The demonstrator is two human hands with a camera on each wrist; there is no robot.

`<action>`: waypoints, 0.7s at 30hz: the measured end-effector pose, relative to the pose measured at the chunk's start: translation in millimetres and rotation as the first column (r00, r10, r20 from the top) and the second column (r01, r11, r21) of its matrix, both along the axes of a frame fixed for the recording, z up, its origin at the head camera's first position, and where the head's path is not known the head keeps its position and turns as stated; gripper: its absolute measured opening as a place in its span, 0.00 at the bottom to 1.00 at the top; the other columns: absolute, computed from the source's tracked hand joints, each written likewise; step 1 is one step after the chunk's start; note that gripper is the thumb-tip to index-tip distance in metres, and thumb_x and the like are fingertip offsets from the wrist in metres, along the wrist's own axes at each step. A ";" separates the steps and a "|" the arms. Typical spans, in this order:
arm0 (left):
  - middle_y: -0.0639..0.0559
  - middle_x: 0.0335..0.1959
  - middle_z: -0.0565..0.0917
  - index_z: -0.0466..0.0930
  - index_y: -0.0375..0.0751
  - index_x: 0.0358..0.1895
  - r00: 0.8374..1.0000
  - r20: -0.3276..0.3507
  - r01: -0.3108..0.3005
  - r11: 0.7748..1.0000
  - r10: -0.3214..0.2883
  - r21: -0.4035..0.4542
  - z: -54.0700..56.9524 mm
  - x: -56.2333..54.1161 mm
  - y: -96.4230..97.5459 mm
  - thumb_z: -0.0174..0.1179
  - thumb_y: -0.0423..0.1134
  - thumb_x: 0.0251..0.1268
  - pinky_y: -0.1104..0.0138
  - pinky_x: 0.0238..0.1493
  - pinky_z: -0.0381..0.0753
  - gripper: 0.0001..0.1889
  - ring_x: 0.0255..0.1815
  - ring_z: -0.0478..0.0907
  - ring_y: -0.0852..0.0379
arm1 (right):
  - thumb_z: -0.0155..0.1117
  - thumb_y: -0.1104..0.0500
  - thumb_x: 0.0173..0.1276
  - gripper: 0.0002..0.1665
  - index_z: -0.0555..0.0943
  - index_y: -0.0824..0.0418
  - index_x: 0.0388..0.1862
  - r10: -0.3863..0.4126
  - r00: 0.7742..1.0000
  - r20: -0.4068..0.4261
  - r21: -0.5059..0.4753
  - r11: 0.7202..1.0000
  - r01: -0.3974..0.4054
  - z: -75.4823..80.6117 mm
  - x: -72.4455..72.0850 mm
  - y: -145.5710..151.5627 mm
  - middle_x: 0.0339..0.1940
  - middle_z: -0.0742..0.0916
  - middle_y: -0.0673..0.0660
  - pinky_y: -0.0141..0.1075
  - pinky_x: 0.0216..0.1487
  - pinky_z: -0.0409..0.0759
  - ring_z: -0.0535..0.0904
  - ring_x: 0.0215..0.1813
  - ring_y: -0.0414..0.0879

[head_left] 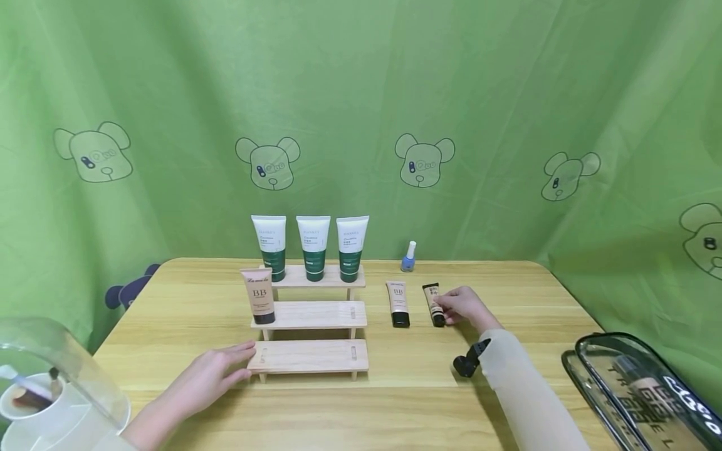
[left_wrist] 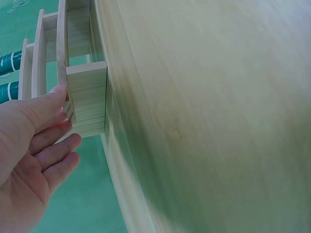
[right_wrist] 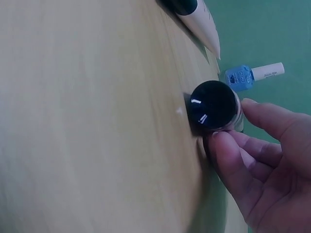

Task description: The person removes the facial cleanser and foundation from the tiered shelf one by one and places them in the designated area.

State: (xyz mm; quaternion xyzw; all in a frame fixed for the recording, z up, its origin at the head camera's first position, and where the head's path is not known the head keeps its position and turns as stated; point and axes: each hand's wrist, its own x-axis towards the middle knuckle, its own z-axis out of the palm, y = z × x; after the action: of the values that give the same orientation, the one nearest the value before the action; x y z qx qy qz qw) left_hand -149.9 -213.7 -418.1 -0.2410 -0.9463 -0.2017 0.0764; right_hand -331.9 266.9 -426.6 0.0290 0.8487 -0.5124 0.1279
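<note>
A wooden three-step stand (head_left: pixel 309 356) stands left of the table's middle. My left hand (head_left: pixel 211 376) is at the left end of its lowest step, with the thumb (left_wrist: pixel 56 94) and forefinger pinching the shelf end in the left wrist view. On the right, my right hand (head_left: pixel 467 308) grips a small beige tube (head_left: pixel 434 304) with a black cap (right_wrist: pixel 213 104), thumb and fingers at its sides. Left of that tube lies a pink BB cream tube (head_left: pixel 398 297). Another BB cream tube (head_left: pixel 261 297) stands on the middle step's left end.
Three white-and-green tubes (head_left: pixel 313 247) stand along the top step. A blue nail polish bottle (head_left: pixel 408 260) is near the back edge. At front right are clear black-edged pouches (head_left: pixel 648 401); at front left, a white brush holder (head_left: pixel 62 419) under a clear dome.
</note>
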 end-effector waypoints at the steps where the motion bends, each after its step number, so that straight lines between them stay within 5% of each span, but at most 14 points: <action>1: 0.41 0.56 0.75 0.76 0.32 0.53 1.000 0.001 0.000 1.000 0.000 0.000 0.1 0.1 0.0 0.63 0.39 0.57 0.50 0.53 0.73 0.22 0.52 0.75 0.42 | 0.57 0.60 0.67 0.23 0.72 0.82 0.49 0.001 1.000 0.001 -0.002 1.000 -0.001 -0.1 0.1 0.4 0.24 0.80 0.57 0.32 0.23 0.82 0.76 0.20 0.40; 13: 0.41 0.56 0.75 0.76 0.32 0.53 1.000 0.003 0.001 1.000 -0.001 0.002 0.9 1.0 0.3 0.62 0.39 0.57 0.50 0.53 0.73 0.21 0.52 0.75 0.42 | 0.58 0.61 0.67 0.23 0.71 0.82 0.48 -0.023 1.000 0.006 -0.042 0.999 0.023 -1.1 3.5 3.3 0.23 0.79 0.56 0.31 0.22 0.82 0.75 0.17 0.38; 21: 0.41 0.57 0.74 0.76 0.32 0.54 1.000 0.009 0.002 1.000 -0.002 0.004 0.5 0.0 -0.1 0.62 0.39 0.57 0.50 0.54 0.72 0.22 0.53 0.74 0.42 | 0.58 0.61 0.66 0.23 0.71 0.80 0.51 -0.006 1.000 -0.009 -0.043 0.999 0.005 15.2 11.5 6.5 0.26 0.81 0.59 0.34 0.27 0.83 0.77 0.21 0.42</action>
State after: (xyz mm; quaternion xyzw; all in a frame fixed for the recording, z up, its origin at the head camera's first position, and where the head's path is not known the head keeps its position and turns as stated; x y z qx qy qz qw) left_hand -149.9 -213.8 -417.6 -0.2407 -0.9461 -0.2045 0.0723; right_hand -320.4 273.3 -411.4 0.0263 0.8380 -0.5310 0.1233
